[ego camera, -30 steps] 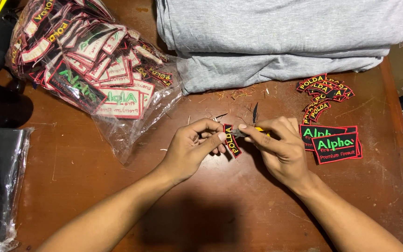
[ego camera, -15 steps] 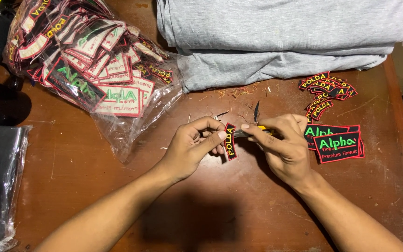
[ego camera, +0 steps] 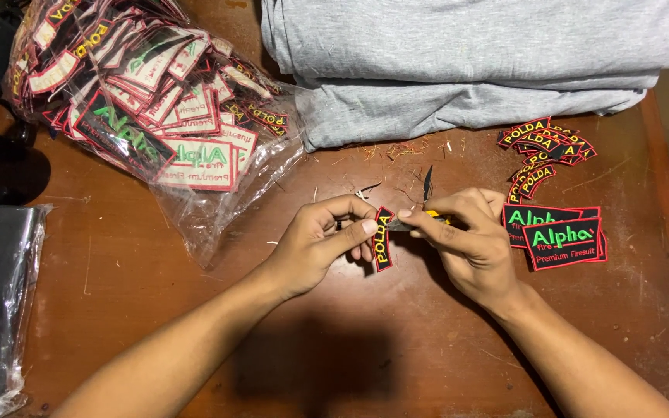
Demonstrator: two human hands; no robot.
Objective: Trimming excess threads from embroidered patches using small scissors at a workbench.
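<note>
Centrally, low in the frame, the left hand (ego camera: 315, 248) pinches a curved black patch (ego camera: 382, 238) with red edging between thumb and fingers, its grip closed on the patch just above the brown desk (ego camera: 156, 325). The right hand (ego camera: 466, 244) is closed round small snips (ego camera: 416, 224) whose tip touches the patch. Right of it lie stacked rectangular patches (ego camera: 559, 236). Farther up: a clear bag of patches (ego camera: 141, 108) upper left, folded grey cloth (ego camera: 474, 62) upper right.

the small tool (ego camera: 420, 224) is mostly hidden inside the right hand (ego camera: 466, 248); the bag of patches (ego camera: 141, 116) and grey cloth stack (ego camera: 474, 62) are cut off at the top edge.
</note>
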